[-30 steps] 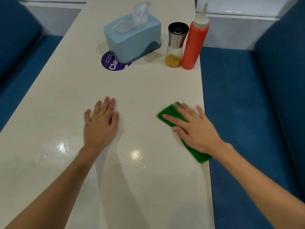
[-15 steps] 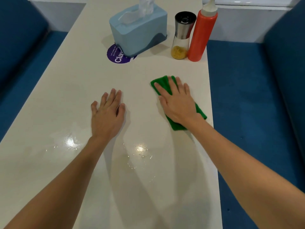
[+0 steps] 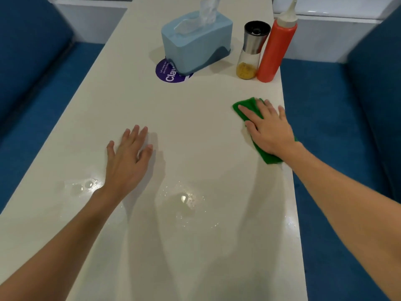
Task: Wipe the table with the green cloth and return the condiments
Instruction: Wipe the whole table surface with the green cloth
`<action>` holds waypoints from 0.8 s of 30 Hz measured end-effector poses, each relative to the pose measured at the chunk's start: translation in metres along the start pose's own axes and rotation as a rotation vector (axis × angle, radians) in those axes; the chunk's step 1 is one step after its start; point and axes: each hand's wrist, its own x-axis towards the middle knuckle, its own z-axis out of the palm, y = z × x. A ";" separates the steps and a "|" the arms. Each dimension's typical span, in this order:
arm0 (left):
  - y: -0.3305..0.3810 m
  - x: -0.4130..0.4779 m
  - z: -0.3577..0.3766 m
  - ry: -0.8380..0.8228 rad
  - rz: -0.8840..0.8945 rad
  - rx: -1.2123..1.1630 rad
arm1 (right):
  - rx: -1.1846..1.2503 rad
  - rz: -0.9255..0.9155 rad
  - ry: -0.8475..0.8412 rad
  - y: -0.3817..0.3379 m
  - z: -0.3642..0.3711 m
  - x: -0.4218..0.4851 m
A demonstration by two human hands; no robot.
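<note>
A green cloth point(image 3: 246, 105) lies flat at the right edge of the white table point(image 3: 195, 127). My right hand point(image 3: 269, 129) presses on it with straight fingers and covers most of it. My left hand point(image 3: 128, 157) rests flat on the tabletop to the left, fingers spread, holding nothing. Farther back by the right edge stand a red squeeze bottle point(image 3: 275, 48) and a glass shaker point(image 3: 251, 51) with a steel top and yellow powder, touching side by side.
A blue tissue box point(image 3: 195, 46) sits at the back middle, partly over a purple round sticker point(image 3: 167, 72). Wet patches point(image 3: 184, 198) glisten on the near tabletop. Blue bench seats point(image 3: 338, 127) flank the table on both sides.
My right hand has slid the green cloth from the table's middle out to the right edge. My left hand has stayed flat in the same spot.
</note>
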 end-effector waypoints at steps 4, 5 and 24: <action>0.007 -0.016 0.006 -0.004 0.086 0.083 | 0.038 0.087 0.012 -0.050 0.003 0.013; 0.011 -0.017 0.010 -0.009 0.114 0.108 | 0.035 0.047 0.012 -0.063 0.004 0.009; 0.011 -0.019 0.022 0.026 0.106 0.170 | 0.052 0.071 -0.029 -0.070 0.003 -0.001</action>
